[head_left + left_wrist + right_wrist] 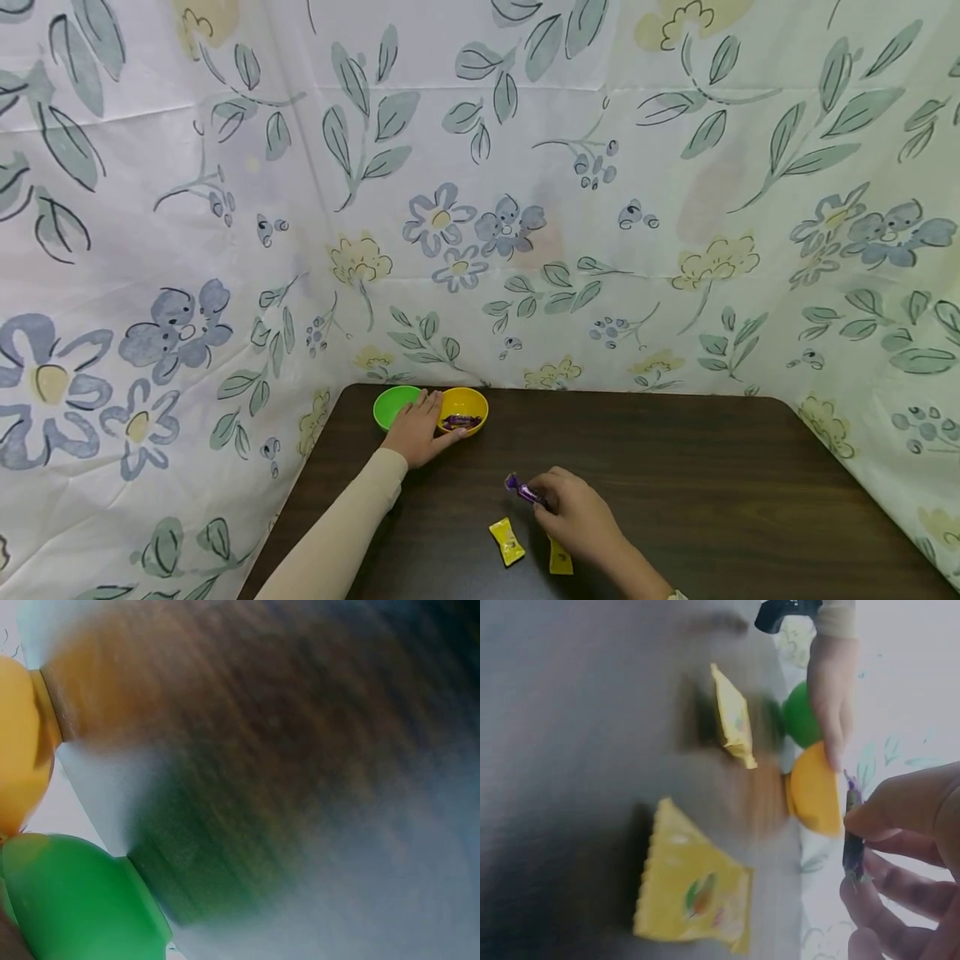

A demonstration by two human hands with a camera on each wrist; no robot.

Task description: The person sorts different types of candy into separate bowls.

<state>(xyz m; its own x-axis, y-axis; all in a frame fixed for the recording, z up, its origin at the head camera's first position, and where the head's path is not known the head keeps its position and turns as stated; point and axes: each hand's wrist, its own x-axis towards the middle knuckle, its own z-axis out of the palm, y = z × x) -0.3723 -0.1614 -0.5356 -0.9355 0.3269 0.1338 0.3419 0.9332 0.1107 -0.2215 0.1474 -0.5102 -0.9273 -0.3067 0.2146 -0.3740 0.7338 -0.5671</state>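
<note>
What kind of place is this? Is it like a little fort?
Probably a screened-off table corner indoors: creased flowery cloth surrounds the far part of a dark table, where a green bowl and yellow bowl sit.

Left hand (417, 431) forward, right hand (576, 510) nearer in pinch grip.

Yellow bowl (462, 402) left, free tabletop (712, 475) right

The dark brown table (712, 475) bears a green bowl (388, 407), yellow bowl (463, 402) and two yellow candies (507, 543)
</note>
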